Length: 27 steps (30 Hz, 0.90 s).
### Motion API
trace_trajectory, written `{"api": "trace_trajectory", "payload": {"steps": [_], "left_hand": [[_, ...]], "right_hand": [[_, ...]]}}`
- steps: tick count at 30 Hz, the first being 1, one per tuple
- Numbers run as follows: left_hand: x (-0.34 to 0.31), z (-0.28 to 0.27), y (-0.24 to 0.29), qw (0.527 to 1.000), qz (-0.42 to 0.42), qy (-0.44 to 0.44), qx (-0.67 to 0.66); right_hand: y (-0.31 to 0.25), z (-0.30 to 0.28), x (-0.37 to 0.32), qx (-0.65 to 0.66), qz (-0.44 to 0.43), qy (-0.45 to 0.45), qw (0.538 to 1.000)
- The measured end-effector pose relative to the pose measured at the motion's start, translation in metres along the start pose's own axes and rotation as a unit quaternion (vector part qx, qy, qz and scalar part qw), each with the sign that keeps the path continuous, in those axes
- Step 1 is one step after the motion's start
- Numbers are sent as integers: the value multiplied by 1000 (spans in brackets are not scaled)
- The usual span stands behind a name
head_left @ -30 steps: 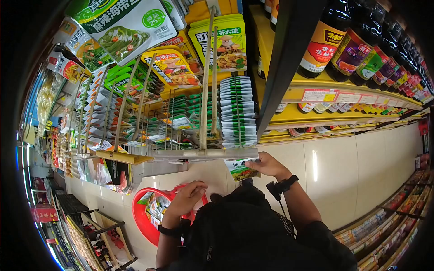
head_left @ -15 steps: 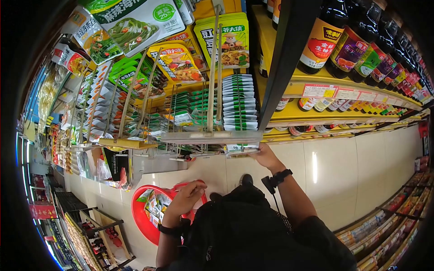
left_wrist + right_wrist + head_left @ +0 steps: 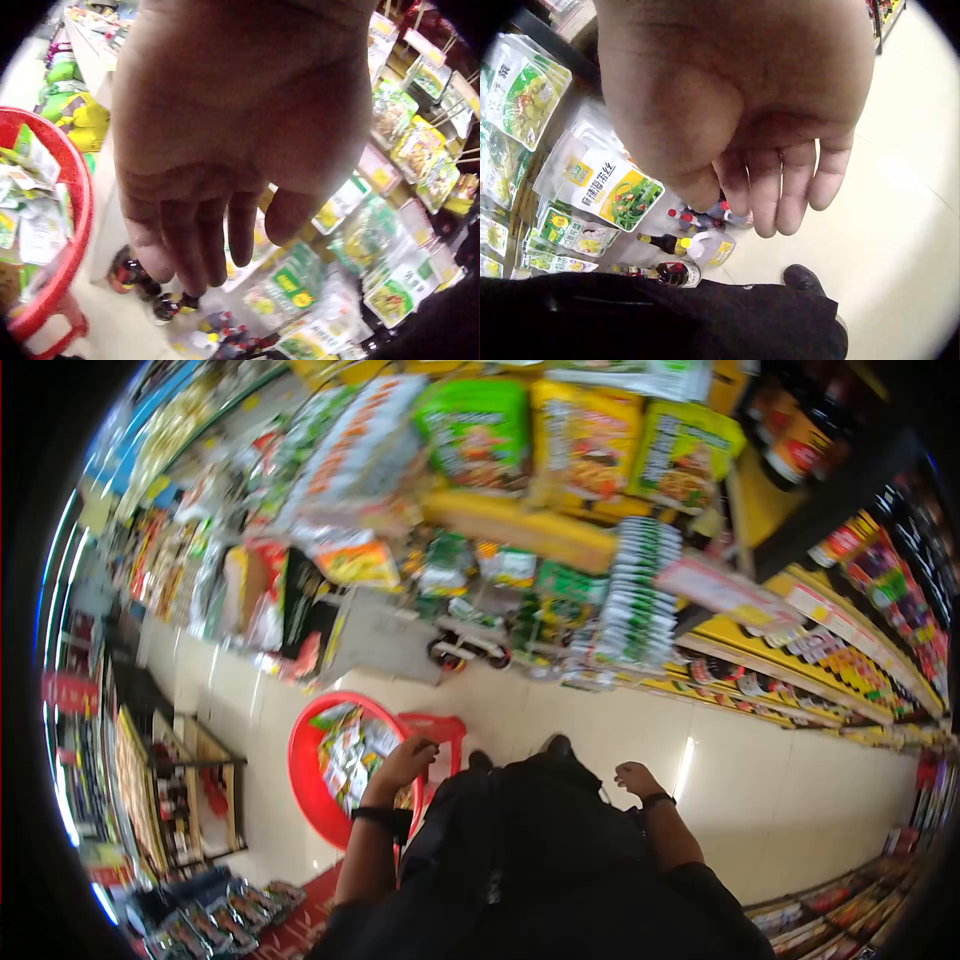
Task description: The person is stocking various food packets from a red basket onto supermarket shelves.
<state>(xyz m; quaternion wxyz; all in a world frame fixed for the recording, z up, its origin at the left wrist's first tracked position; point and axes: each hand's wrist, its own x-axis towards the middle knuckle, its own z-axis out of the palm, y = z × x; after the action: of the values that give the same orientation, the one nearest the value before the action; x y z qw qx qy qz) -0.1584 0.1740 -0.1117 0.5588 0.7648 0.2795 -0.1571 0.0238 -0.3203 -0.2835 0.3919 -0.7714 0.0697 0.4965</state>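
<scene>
My left hand (image 3: 408,762) hangs beside the red basket (image 3: 303,785), its fingers loose and nothing in them. Packets (image 3: 350,755) fill the inside of that basket. In the left wrist view the palm and relaxed fingers of the left hand (image 3: 240,142) show bare, with the basket rim (image 3: 79,225) off to the side. My right hand (image 3: 634,778) hangs in the air over the floor, away from the rack. Seen in the right wrist view, the right hand (image 3: 757,127) has loosely bent fingers and holds nothing. White seaweed packets (image 3: 604,184) hang near it.
A hanging rack carries green packets (image 3: 475,435), yellow packets (image 3: 588,445) and a tall stack of white-and-green packets (image 3: 638,590). Sauce bottles (image 3: 880,575) line the shelf on the right. Low wooden crates (image 3: 215,790) stand at left. Bottles and a jug (image 3: 709,247) stand low by the rack.
The right hand has let go of a packet at the rack's front and dropped back to the right. The head view has turned, and the rack sits farther off. The left hand stays by the basket.
</scene>
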Motion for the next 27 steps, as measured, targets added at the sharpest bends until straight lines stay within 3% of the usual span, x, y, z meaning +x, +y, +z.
{"api": "trace_trajectory", "payload": {"steps": [5,8,11,15,16,19,23,27], "left_hand": [[-20,-39,-145,991,-124,25,33],[-36,-47,-192,962,-266,36,-45],[-46,-50,-216,947,-306,23,-96],[-17,-36,-305,956,-226,75,-169],[-11,-41,-296,963,-254,55,-76],[9,-31,-294,980,-118,113,-110],[25,-33,-248,993,-54,87,-62],[67,-11,-283,991,-87,55,-81]], "right_hand": [[-35,26,-24,-10,-25,11,1000],[-61,34,-33,-13,-56,41,998],[-91,43,-48,-27,-72,55,996],[-113,59,-69,-96,-54,44,993],[-115,64,-74,-98,-63,38,992],[-136,81,-103,-138,-37,24,989],[-147,90,-119,-178,-17,15,984],[-169,95,-129,-204,-16,35,978]]}}
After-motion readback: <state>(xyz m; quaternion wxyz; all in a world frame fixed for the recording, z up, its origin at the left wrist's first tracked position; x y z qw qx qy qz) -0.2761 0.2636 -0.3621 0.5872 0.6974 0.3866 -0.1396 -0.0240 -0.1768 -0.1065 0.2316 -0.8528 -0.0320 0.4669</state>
